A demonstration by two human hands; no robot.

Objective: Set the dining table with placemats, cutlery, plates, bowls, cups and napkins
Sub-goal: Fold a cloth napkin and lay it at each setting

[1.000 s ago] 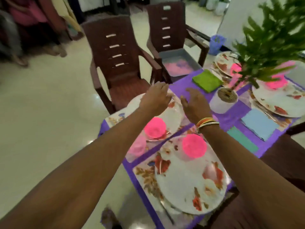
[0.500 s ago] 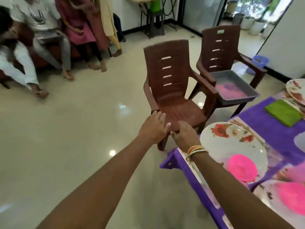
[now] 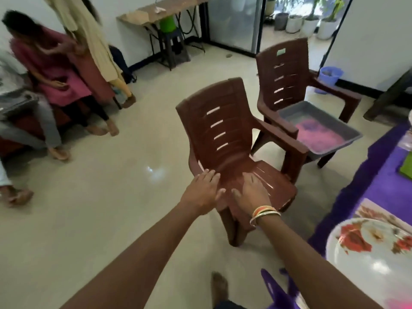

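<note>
Head view: we see both bare arms stretched forward and down, side by side, palms facing down. The left hand (image 3: 204, 194) is over the front left edge of the seat of a brown plastic armchair (image 3: 223, 134). The right hand (image 3: 253, 194), with bangles (image 3: 264, 212) on its wrist, is over the front of the same seat. The left fingers (image 3: 210, 176) are straight and slightly spread, the thumb pointing toward the right hand; the right fingers (image 3: 250, 178) are straight too. Both hands are released and carry nothing; we cannot tell whether they press on the seat or hang just above it.

Straight beyond the fingertips rises the chair's slotted back. Farther beyond and to the right of the right fingers, a second armchair (image 3: 289, 70) carries a grey tray (image 3: 312, 108) with pink contents. Well to the right of the fingers and nearer to us, the purple-covered surface (image 3: 376, 186) bears a floral plate (image 3: 367, 259) on a floral placemat (image 3: 367, 211), with a green napkin (image 3: 407, 166) at the frame edge. Far left of the left fingers, people (image 3: 55, 70) sit along the wall.
</note>
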